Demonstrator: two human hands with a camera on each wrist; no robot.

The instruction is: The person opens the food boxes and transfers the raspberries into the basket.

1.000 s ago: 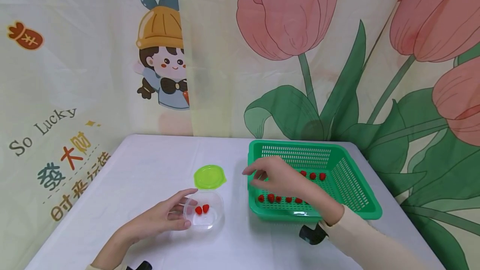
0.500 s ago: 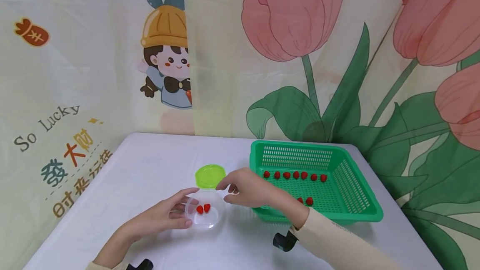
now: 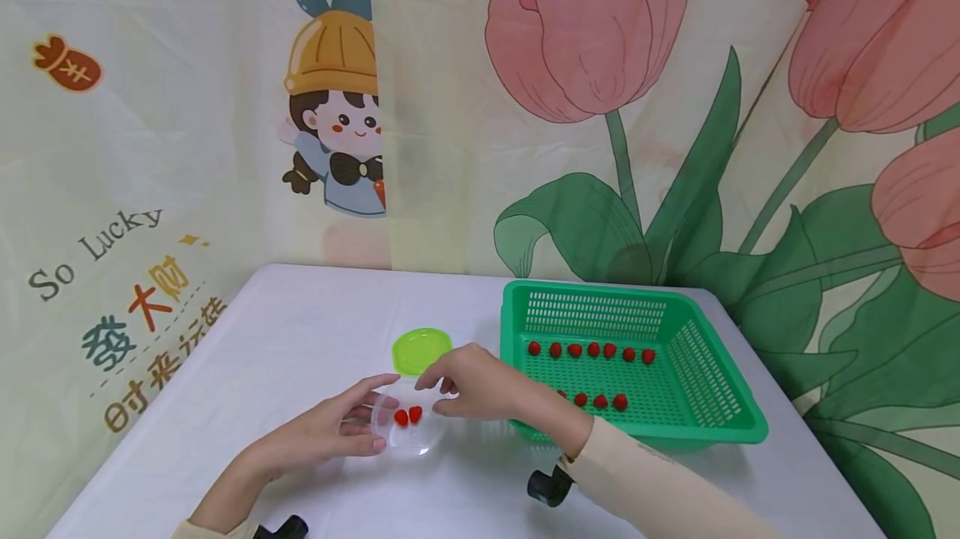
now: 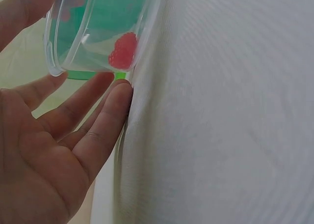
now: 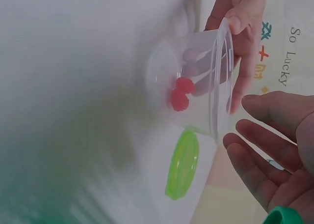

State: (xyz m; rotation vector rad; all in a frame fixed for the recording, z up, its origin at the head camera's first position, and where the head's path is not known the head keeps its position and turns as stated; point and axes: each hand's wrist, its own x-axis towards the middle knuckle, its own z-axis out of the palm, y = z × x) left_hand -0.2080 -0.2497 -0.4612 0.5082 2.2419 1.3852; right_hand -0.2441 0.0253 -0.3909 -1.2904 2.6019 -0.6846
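Note:
A clear plastic cup (image 3: 412, 435) stands on the white table with two red raspberries (image 4: 123, 51) in it. My left hand (image 3: 333, 431) holds the cup from its left side, thumb near the front and fingers along the back. Over the cup's right rim hovers my right hand (image 3: 480, 385); in the right wrist view its thumb and fingers are apart, with no berry seen between them. A bright green lid (image 3: 422, 351) lies just behind the cup. On the right, a green plastic basket (image 3: 697, 356) contains two rows of raspberries (image 3: 593, 350); my right arm covers part of the front row.
The white-clothed table (image 3: 322, 306) ends at a printed curtain (image 3: 427, 106) with tulips and a cartoon figure. The basket's raised rim (image 3: 738, 406) stands beside my right forearm.
My right hand has moved left from above the basket to the cup's right rim. The left hand and cup stay in place, with the same two raspberries visible inside.

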